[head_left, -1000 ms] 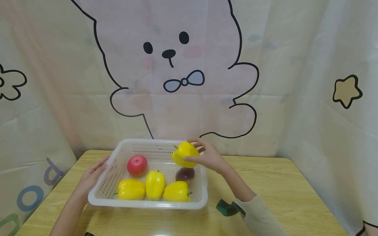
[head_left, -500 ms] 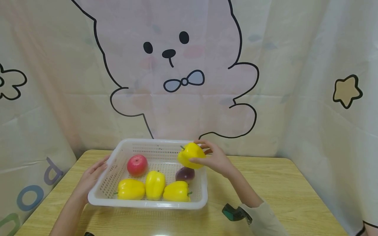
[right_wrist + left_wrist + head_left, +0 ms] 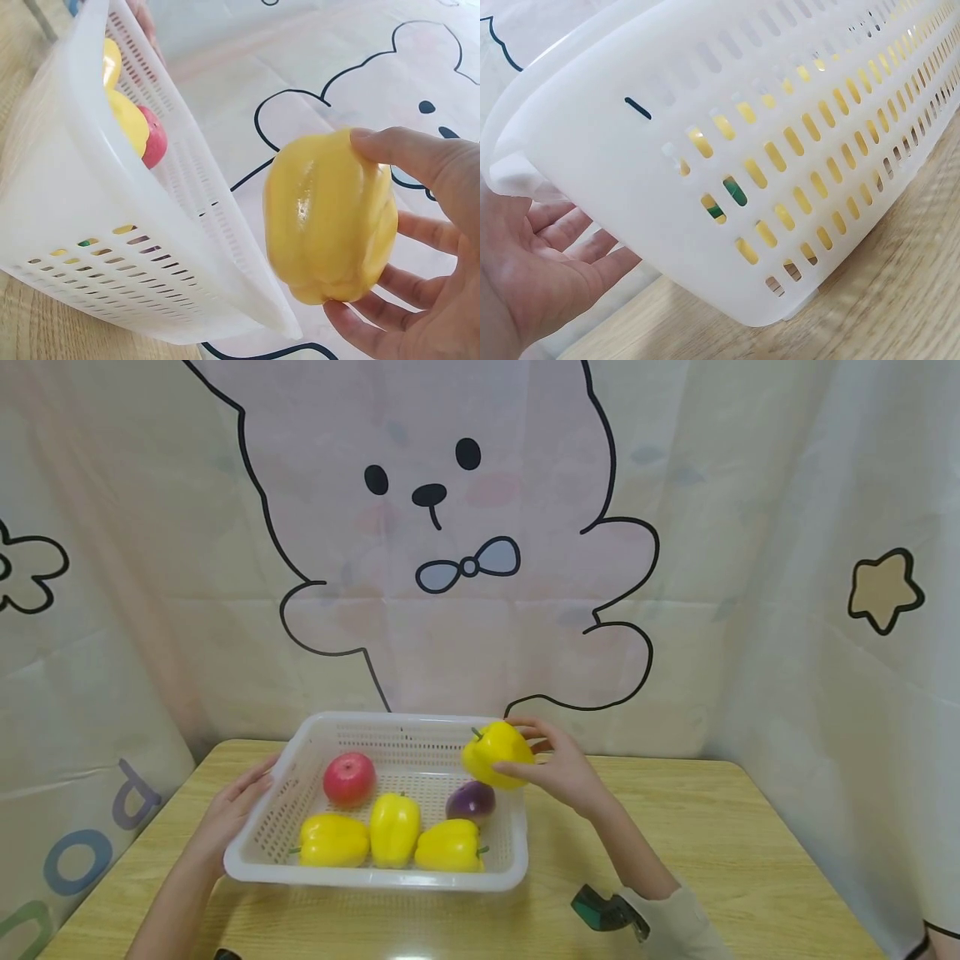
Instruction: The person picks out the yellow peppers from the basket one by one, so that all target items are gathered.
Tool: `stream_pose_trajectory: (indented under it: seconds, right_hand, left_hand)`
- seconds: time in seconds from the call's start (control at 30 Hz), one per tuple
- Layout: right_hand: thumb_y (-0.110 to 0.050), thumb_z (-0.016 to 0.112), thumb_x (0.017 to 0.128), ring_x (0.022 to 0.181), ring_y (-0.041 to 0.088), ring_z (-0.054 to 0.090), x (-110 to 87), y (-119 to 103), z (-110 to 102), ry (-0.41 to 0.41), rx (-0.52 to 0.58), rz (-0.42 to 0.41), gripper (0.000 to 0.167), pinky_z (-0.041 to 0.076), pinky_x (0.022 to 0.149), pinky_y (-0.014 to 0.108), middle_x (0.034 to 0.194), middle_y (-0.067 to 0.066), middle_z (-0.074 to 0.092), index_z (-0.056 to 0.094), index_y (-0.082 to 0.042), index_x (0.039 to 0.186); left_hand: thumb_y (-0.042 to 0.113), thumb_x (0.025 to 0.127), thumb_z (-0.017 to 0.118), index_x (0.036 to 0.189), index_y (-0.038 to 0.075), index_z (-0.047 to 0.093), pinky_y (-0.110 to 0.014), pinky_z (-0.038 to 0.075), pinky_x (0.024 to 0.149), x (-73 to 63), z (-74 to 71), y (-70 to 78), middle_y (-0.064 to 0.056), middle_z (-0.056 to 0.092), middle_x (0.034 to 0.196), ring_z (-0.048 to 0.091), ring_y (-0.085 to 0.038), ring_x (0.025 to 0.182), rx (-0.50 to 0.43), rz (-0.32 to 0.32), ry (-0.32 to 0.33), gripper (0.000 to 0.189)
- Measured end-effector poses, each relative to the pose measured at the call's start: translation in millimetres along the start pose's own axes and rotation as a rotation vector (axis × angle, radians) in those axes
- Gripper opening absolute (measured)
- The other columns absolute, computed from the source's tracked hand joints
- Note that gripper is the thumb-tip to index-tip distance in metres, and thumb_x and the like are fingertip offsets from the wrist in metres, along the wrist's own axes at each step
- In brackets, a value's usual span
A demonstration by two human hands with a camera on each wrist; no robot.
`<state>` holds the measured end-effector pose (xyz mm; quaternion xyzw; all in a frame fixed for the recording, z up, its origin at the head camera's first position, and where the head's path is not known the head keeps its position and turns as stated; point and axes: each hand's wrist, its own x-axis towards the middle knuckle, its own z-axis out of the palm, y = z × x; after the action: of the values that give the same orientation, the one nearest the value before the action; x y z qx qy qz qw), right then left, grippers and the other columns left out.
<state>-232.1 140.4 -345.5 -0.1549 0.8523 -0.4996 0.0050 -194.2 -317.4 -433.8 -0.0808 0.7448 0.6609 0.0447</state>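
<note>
My right hand [image 3: 564,772] holds a yellow bell pepper [image 3: 498,755] over the right rear corner of a white plastic basket [image 3: 375,880]. Thumb and fingers span the pepper [image 3: 330,217] in the right wrist view. At the basket's left side, my left hand [image 3: 234,810] rests against the wall; the left wrist view shows its fingers reaching behind the basket, tips partly hidden. Inside lie a red apple-like fruit [image 3: 349,779] at the rear left, a dark purple eggplant-like piece [image 3: 471,802] on the right, and yellow bell peppers [image 3: 394,831] along the front.
The basket stands on a wooden table [image 3: 645,843]. Behind it hangs a curtain [image 3: 465,643] printed with a bear, and more printed cloth encloses both sides. A dark strap-like device [image 3: 609,912] sits by the right sleeve [image 3: 675,927].
My right hand has carried the yellow bell pepper a little to the right, toward the basket's right rim. The left hand and the basket stay in place.
</note>
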Motion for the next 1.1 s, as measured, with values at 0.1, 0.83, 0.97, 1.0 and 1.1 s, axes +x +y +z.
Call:
stream_pose_trajectory:
  seconds: [0.1,0.83,0.97,1.0,1.1]
  right_hand:
    - [-0.029,0.085,0.091,0.117,0.034,0.057,-1.8,1,-2,0.006,0.005,0.006,0.062,0.058,0.09,0.042,0.139,0.016,0.063,0.059,-0.016,0.146]
    - [-0.03,0.083,0.092,0.12,0.035,0.054,-18.7,15,-11,0.084,0.04,0.068,0.062,0.057,0.087,0.04,0.144,0.019,0.059,0.058,-0.015,0.148]
    - [-0.029,0.083,0.092,0.12,0.034,0.054,-21.7,17,-14,0.098,0.047,0.073,0.063,0.056,0.087,0.04,0.144,0.019,0.06,0.058,-0.016,0.148]
    - [-0.029,0.083,0.092,0.12,0.034,0.054,-22.4,18,-14,0.103,0.05,0.077,0.063,0.056,0.087,0.039,0.144,0.019,0.06,0.058,-0.016,0.148]
    - [-0.03,0.083,0.092,0.12,0.033,0.054,-24.0,22,-16,0.114,0.056,0.083,0.063,0.055,0.087,0.038,0.144,0.018,0.059,0.058,-0.017,0.149]
  left_hand:
    - [0.047,0.113,0.045,0.171,0.024,0.02,-0.032,0.062,0.085,-0.2,-0.2,-0.1,0.029,0.06,0.111,0.068,-0.004,0.099,-0.003,0.009,-0.004,0.067]
    - [0.048,0.112,0.045,0.17,0.023,0.021,-0.033,0.062,0.085,-0.5,-0.6,-0.2,0.028,0.06,0.112,0.068,-0.003,0.099,-0.002,0.012,-0.007,0.068]
    - [0.046,0.113,0.045,0.17,0.022,0.021,-0.032,0.062,0.084,-0.9,-0.4,-0.5,0.029,0.061,0.11,0.068,-0.003,0.099,-0.003,0.028,-0.01,0.066]
    - [0.045,0.113,0.045,0.17,0.021,0.021,-0.032,0.062,0.084,-0.9,-0.4,-0.5,0.029,0.061,0.11,0.068,-0.003,0.099,-0.002,0.032,-0.011,0.066]
    - [0.045,0.113,0.045,0.17,0.021,0.021,-0.032,0.062,0.084,-1.0,-0.2,-0.6,0.028,0.061,0.111,0.068,-0.003,0.099,0.007,0.034,-0.011,0.066]
